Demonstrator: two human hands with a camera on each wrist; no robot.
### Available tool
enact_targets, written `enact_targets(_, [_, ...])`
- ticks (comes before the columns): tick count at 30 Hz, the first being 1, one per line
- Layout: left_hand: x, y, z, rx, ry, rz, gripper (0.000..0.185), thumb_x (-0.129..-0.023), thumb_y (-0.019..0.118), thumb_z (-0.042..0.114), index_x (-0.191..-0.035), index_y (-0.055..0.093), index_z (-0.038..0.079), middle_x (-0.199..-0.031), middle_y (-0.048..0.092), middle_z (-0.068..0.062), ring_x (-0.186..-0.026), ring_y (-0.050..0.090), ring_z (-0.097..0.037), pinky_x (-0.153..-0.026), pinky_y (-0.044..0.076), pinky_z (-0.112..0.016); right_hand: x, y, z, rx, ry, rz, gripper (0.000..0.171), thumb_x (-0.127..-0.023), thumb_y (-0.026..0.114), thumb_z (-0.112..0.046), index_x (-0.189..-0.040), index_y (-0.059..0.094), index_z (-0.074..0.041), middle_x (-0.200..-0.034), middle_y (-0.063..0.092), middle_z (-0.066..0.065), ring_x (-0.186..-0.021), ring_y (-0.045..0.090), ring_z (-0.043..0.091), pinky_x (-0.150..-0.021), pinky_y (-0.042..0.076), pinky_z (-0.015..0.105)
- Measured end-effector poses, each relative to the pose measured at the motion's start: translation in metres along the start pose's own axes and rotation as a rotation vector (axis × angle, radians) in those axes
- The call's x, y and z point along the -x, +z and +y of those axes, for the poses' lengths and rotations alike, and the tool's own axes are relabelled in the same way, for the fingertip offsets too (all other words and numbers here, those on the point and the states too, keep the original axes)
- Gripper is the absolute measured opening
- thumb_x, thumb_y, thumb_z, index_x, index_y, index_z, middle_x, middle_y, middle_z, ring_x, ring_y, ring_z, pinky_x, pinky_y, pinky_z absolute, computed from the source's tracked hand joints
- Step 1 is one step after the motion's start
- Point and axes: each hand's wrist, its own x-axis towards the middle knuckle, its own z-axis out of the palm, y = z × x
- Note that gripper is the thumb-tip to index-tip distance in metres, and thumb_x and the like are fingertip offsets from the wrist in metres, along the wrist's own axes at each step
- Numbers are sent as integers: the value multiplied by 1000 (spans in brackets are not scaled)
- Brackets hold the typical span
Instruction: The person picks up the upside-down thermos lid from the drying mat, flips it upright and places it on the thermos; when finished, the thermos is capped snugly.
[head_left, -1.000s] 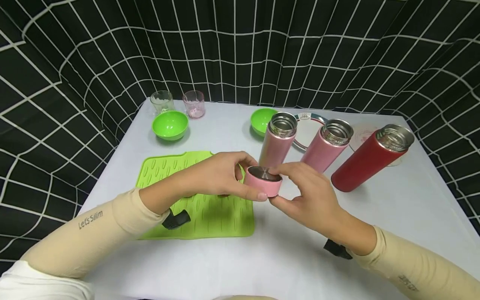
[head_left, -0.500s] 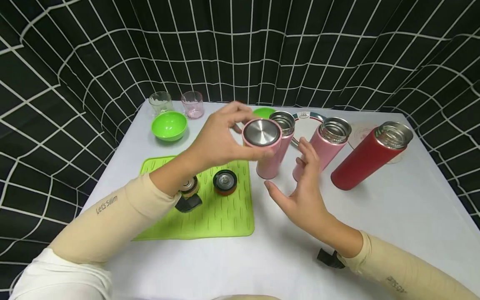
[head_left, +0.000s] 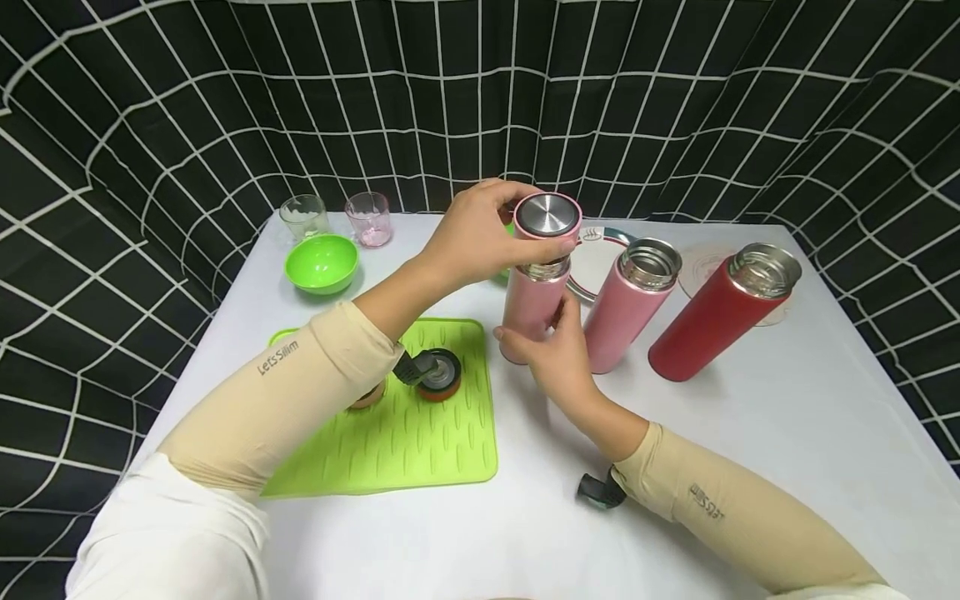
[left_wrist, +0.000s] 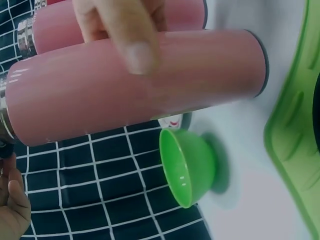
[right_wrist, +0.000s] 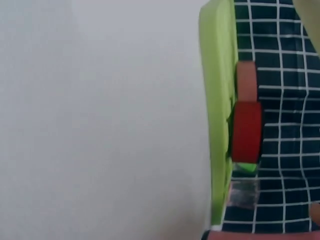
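Two hands now on one flask. Head view: left hand (head_left: 480,229) has carried the pink lid (head_left: 547,218) up, fingers curled round it, sitting on the mouth of the nearest pink flask (head_left: 531,304); right hand (head_left: 551,346), open half a second ago, now grips the flask body. Capping looks underway.

Left wrist view: right-hand fingers (left_wrist: 132,35) wrap the flask (left_wrist: 140,90); green bowl (left_wrist: 187,167) just behind.

Right wrist view: green mat (right_wrist: 220,125) edge, red cap (right_wrist: 246,131) on it; hand out of frame.

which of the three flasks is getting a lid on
The leftmost pink flask: the left hand holds a pink lid on its mouth; the other two stand open.
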Motion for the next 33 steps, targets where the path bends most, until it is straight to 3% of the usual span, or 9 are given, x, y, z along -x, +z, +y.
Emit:
enact_targets(5, [3,-1,-6,-13,2,-43,67,-67,84,56,-120,67,20,-107,59,9,-90,53,-9,-74,46,-26,-6,2,5,69,44,-54,77,-80,81,-18,-140,33,-7,-131,51,9,-122,49,21,-105,36,39])
enact_targets(13, [5,8,-11,27,72,-74,69,-75,80,50,-128,56,13,-111,59,8,-98,53,-8,-83,45,-24,-11,1,4,111,98,-87,70,-86,76,-20,-139,33,-5,-132,52,12,-127,46,23,-109,32,39])
enact_targets(19, [6,16,-17,63,65,-55,78,-69,85,48,-128,51,10,-116,56,4,-103,52,-9,-88,44,-25,-11,0,6,124,87,-91,66,-88,74,-18,-137,32,-4,-131,52,12,-128,45,23,-110,31,39])
enact_targets(25, [4,19,-20,69,128,-55,67,-71,86,34,-127,58,11,-118,57,5,-104,51,-9,-88,46,-29,-12,-2,8,155,92,-97,66,-89,73,-20,-138,32,-4,-131,52,12,-127,46,25,-109,32,41])
enact_targets(29, [5,22,-22,142,95,-56,74,-68,89,36,-128,53,10,-117,55,3,-105,51,-9,-89,46,-28,-11,-2,7,163,93,-104,65,-90,72,-19,-137,31,-4,-129,51,13,-125,47,25,-107,34,41])
enact_targets(33, [6,24,-25,180,84,-56,72,-69,88,37,-126,55,12,-111,60,6,-97,54,-9,-81,48,-28,-9,-1,6,179,99,-107,63,-90,71,-17,-137,30,-2,-131,49,14,-126,45,26,-108,33,42])
